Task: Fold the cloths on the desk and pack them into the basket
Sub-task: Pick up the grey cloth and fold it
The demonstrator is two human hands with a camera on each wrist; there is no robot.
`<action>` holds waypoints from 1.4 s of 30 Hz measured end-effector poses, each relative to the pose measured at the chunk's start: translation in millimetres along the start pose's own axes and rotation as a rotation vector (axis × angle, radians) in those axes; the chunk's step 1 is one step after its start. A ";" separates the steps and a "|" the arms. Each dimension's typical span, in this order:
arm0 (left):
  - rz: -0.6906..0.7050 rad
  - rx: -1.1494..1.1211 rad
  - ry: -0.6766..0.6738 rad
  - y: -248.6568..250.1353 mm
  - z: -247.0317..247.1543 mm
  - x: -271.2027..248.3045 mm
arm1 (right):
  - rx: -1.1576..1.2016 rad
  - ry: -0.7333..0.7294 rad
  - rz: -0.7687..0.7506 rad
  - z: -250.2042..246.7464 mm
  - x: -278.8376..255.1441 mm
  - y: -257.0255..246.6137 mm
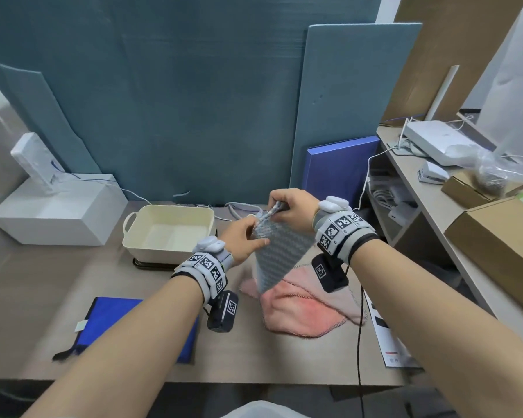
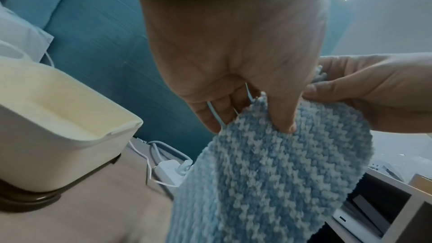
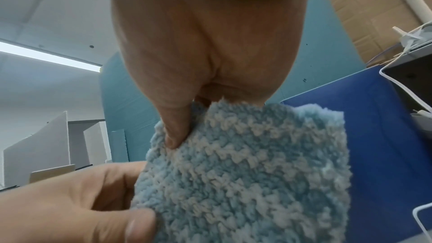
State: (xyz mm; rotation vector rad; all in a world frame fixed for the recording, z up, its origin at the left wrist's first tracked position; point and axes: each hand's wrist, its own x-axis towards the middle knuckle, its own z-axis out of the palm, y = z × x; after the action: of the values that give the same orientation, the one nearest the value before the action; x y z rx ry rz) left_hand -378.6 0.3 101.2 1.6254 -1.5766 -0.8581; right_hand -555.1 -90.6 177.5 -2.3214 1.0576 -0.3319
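Observation:
A fluffy blue-and-white cloth (image 1: 277,254) hangs in the air above the desk, held by both hands. My right hand (image 1: 290,208) pinches its top corner between thumb and fingers. My left hand (image 1: 243,238) grips the cloth's upper left edge just below. The same cloth (image 2: 268,173) fills the left wrist view under my left hand (image 2: 245,80), and in the right wrist view the cloth (image 3: 245,173) hangs from my right hand (image 3: 205,73). A pink cloth (image 1: 302,306) lies crumpled on the desk beneath. A dark blue cloth (image 1: 115,318) lies flat at the front left. The cream basket (image 1: 139,236) stands empty at the back left.
A white box (image 1: 58,212) sits left of the basket. Blue foam panels (image 1: 194,101) stand behind the desk. A shelf with cardboard boxes (image 1: 495,245) and a white device (image 1: 438,140) runs along the right. Cables and a charger (image 2: 168,171) lie behind the basket. A paper sheet (image 1: 390,336) lies at the right front.

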 end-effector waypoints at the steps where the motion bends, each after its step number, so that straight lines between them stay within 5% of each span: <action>1: -0.006 0.011 0.007 0.0 0.7 -3.0 | 0.005 0.007 -0.004 0.2 -0.9 1.9; 12: -0.209 0.237 0.103 -47.5 -24.5 -24.9 | 0.030 0.190 0.207 -3.2 -7.3 52.6; 23: -0.322 0.264 0.211 -67.1 -38.6 -33.8 | 0.003 0.134 0.479 26.8 -16.5 84.5; 29: -0.185 0.206 0.072 -28.2 -11.5 -23.4 | 0.296 -0.008 0.307 60.1 -8.2 29.4; 32: -0.121 0.235 0.003 -13.6 1.7 -18.2 | 0.500 -0.122 0.336 78.3 -3.3 9.3; 37: -0.062 0.399 -0.012 -13.4 1.5 -14.5 | 0.675 -0.109 0.483 87.5 7.2 3.7; 42: -0.019 0.496 -0.052 -22.1 -5.8 -6.8 | 0.426 -0.259 0.360 88.5 6.2 12.9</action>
State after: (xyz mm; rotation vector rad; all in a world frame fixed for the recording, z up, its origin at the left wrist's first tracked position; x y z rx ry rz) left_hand -362.2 7.6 85.5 1.9696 -1.9192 -0.5436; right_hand -520.4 -67.7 98.0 -1.7071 1.1209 -0.0968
